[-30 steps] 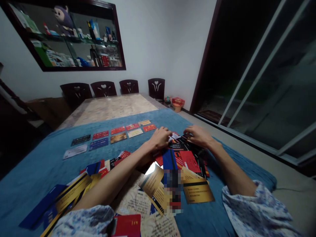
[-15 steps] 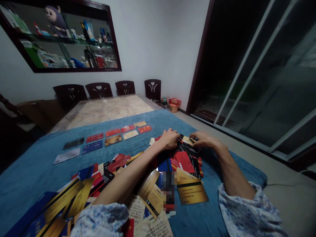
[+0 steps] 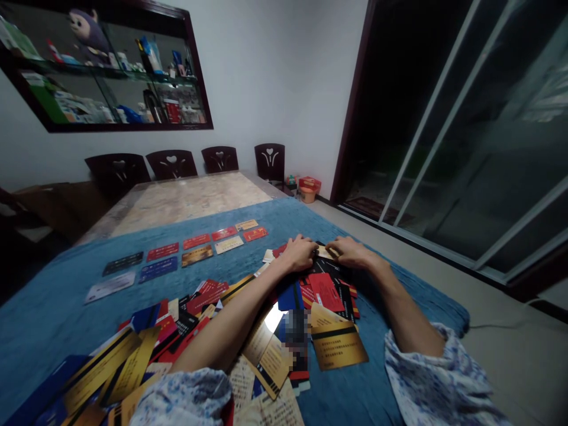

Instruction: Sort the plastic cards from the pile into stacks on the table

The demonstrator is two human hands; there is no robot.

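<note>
Many cards lie heaped on a blue cloth, among them a gold card [image 3: 339, 345], a red card [image 3: 326, 291] and several black ones. My left hand [image 3: 302, 253] rests with bent fingers on the far part of the heap; what its fingertips hold, if anything, is hidden. Just right of it, my right hand [image 3: 352, 252] pinches a pale gold card [image 3: 325, 252] near the heap's far right edge. Two rows of separate cards lie beyond the heap to the left, including a blue card [image 3: 158, 269] and a black card [image 3: 123, 263].
The blue cloth [image 3: 293, 216] covers the near part of a marble-topped table [image 3: 190, 198]. Dark chairs [image 3: 270, 163] stand behind it. A shelf unit [image 3: 133, 127] is set in the wall, and a sliding glass door [image 3: 444, 148] is at the right.
My right hand has moved left, closer to my left hand, with the pale gold card. The view has shifted slightly. The rows of cards look the same.
</note>
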